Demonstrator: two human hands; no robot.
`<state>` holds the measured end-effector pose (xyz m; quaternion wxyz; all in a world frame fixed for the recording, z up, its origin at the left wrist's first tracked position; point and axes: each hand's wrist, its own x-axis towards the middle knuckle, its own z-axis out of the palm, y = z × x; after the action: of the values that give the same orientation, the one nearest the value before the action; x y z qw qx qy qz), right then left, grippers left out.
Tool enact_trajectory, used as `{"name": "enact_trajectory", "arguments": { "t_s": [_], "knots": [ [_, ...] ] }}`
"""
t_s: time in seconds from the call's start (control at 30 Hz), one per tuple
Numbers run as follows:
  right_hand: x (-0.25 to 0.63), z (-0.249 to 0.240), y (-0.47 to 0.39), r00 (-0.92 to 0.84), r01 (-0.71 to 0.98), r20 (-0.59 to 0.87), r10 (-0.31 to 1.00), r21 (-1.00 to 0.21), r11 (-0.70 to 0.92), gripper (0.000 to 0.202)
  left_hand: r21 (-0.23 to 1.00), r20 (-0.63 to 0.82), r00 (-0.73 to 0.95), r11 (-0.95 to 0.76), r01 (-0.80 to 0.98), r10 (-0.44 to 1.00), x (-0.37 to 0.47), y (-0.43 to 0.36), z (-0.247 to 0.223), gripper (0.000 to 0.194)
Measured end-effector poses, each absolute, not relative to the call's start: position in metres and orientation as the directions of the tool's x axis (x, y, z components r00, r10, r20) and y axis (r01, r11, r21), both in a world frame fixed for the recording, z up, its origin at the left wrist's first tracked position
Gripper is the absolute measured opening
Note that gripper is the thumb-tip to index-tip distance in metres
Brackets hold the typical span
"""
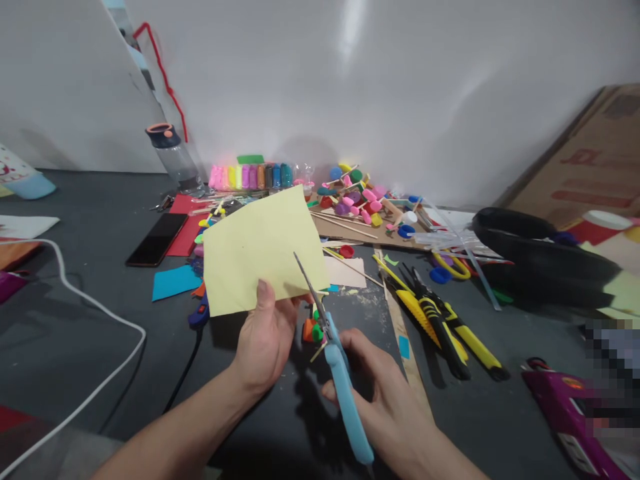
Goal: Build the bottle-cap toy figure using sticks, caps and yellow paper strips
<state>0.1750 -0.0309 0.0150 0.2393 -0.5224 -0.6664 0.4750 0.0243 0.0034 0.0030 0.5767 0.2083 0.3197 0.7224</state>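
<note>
My left hand [266, 337] pinches a pale yellow sheet of paper [257, 247] at its lower edge, thumb in front and fingers behind. The sheet is held up, slightly tilted, above the table. My right hand [383, 387] grips a pair of scissors [343, 393] with light blue handles. Their blades point up and to the left, in front of the paper's lower right corner. Whether the blades touch the paper I cannot tell. Below the sheet, between my hands, sits a small orange and green piece [313, 329], partly hidden.
Craft bits [357, 193] and clay sticks [253, 177] line the back. On the right lie pliers [440, 327], a yellow cutter [415, 313] and a black bowl-like object [540, 260]. A phone [157, 240], a bottle [173, 157] and a white cable [100, 303] are on the left.
</note>
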Motion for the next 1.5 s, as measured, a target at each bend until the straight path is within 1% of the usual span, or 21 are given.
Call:
{"name": "enact_trajectory", "arguments": {
  "t_s": [0.23,0.4,0.57,0.8,1.13,1.23,1.33,1.5],
  "knots": [
    [0.174,0.014,-0.032,-0.347,0.434,-0.198,0.917,-0.901,-0.030,0.011,0.688,-0.058,-0.202,-0.108,-0.718,0.978,0.025,0.003,0.003,0.045],
    [0.173,0.014,-0.032,-0.357,0.426,-0.192,0.914,-0.904,-0.023,0.009,0.642,-0.103,-0.211,-0.097,-0.761,0.972,0.029,0.002,0.007,0.045],
    [0.174,0.013,-0.031,-0.358,0.433,-0.190,0.914,-0.901,-0.018,0.010,0.611,-0.118,-0.202,-0.090,-0.787,0.972,0.030,0.002,0.007,0.046],
    [0.175,0.013,-0.032,-0.360,0.444,-0.182,0.915,-0.896,-0.004,0.010,0.619,-0.110,-0.233,-0.117,-0.777,0.966,0.030,0.002,0.006,0.047],
    [0.175,0.013,-0.034,-0.357,0.411,-0.180,0.917,-0.911,-0.019,0.010,0.643,-0.115,-0.231,-0.105,-0.759,0.966,0.028,0.001,0.003,0.044],
    [0.175,0.012,-0.033,-0.353,0.401,-0.167,0.921,-0.916,-0.013,0.010,0.665,-0.133,-0.215,-0.074,-0.743,0.967,0.027,0.000,-0.001,0.044],
    [0.175,0.012,-0.031,-0.347,0.402,-0.168,0.923,-0.915,-0.016,0.011,0.695,-0.131,-0.189,-0.045,-0.717,0.973,0.026,-0.001,-0.004,0.041],
    [0.175,0.012,-0.032,-0.355,0.404,-0.186,0.916,-0.914,-0.029,0.011,0.704,-0.138,-0.222,-0.062,-0.707,0.965,0.026,-0.002,-0.002,0.034]
  ]
}}
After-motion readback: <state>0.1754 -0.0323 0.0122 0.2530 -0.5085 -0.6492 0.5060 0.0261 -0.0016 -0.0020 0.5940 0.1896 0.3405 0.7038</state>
